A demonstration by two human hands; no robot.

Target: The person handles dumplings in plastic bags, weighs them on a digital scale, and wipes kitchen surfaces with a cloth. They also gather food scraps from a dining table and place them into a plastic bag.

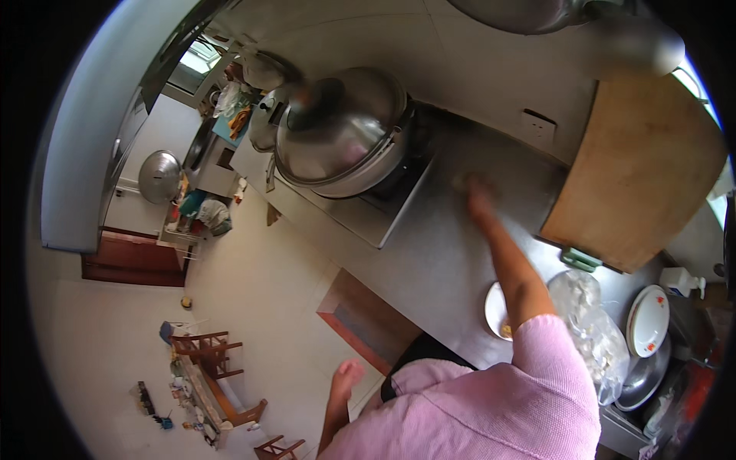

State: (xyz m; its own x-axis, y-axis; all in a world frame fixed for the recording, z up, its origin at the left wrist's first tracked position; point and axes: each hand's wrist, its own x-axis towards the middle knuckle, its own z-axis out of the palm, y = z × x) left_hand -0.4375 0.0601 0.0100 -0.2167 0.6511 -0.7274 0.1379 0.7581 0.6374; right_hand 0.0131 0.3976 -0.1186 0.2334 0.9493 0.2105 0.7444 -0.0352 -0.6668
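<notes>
My right hand point(480, 198) reaches over the stainless steel counter point(428, 247), between the stove and the wooden board. It is blurred, and a small pale patch at its fingertips cannot be made out. My left hand point(348, 376) hangs at my side above the floor, its fingers bent, with nothing seen in it. To the left of my right hand, a large pan with a domed metal lid point(345, 126) sits on the gas stove point(385, 218). Partly behind my right arm lies a white bowl point(495, 310) with some yellowish bits.
A large wooden board point(638, 167) leans against the wall, near a green-handled object point(581, 259). Clear plastic bags point(598, 345), white plates point(648, 322), a metal basin point(647, 374) and a white pump bottle point(679, 282) stand at right. A wall socket point(539, 127) is above the counter.
</notes>
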